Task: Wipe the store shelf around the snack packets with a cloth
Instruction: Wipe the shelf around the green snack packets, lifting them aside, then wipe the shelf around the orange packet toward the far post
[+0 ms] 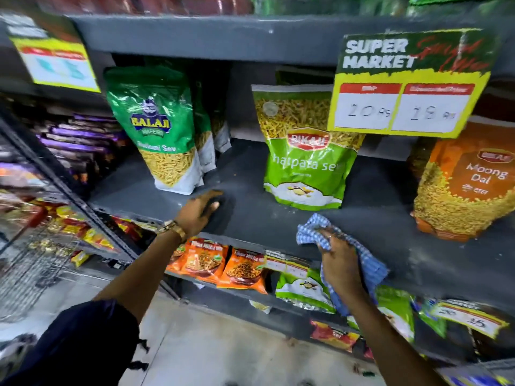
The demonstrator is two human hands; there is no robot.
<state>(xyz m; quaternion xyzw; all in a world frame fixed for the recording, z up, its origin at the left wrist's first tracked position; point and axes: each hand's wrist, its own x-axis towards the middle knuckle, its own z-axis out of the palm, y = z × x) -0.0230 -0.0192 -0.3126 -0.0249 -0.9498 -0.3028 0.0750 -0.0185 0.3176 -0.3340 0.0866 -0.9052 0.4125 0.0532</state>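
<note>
Your dark sleeve (83, 338) leads up to the left hand (200, 211), resting palm down on the grey shelf (250, 215) near the dark green packet (158, 129), fingers loose and holding nothing. Your right hand (341, 264) grips the blue checked cloth (310, 229) at the shelf's front edge, just before the light green packet (303, 154). Wiping looks barely begun; next, sweep the cloth through the bare gap between those packets without toppling them.
</note>
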